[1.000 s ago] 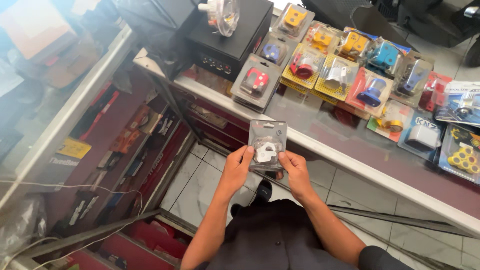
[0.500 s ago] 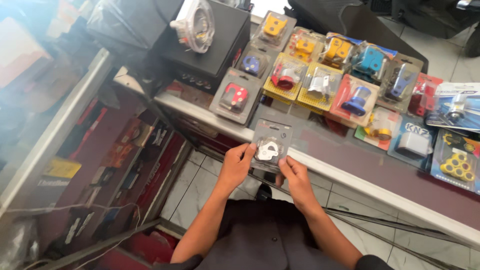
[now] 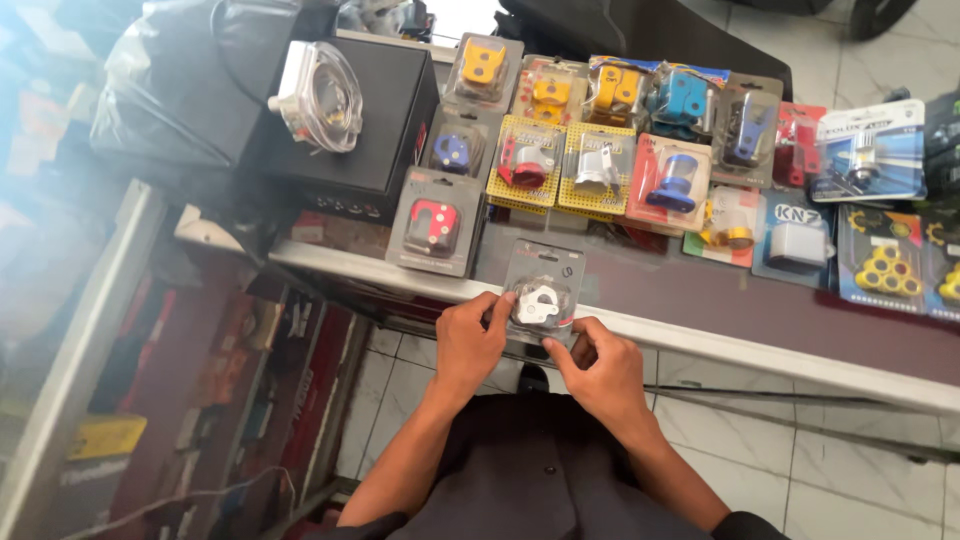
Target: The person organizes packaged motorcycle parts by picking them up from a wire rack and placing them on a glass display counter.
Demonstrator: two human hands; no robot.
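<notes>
Both hands grip grey blister pack at counter edge: left hand at 9 o'clock, right hand at 5. Best keep pack flat, thumbs off the bubble.

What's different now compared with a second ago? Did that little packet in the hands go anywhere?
Both hands, left hand and right hand, have carried the grey blister pack forward, from over the floor to the counter edge. Neither hand let go. The rows of packs and the black box stayed put.
</notes>
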